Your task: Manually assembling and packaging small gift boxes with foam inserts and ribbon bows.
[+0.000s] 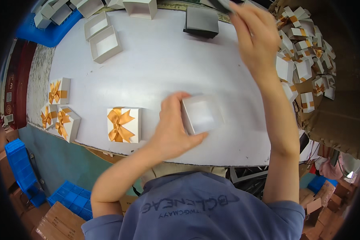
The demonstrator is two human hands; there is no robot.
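My left hand is wrapped around the side of an open white gift box near the table's front edge. The box's hollow inside faces up, and its right side is smeared by motion. Up at the far right, my right hand pinches a thin dark grey sheet, partly cut off by the picture's edge. Just left of that hand lies a stack of dark grey sheets. Left of my left hand sits a white box lid with a gold ribbon bow.
Several bow-topped white boxes stand at the table's left edge. Open white box parts lie at the far left, near a blue crate of more. A large brown carton holding many ribboned pieces borders the right side.
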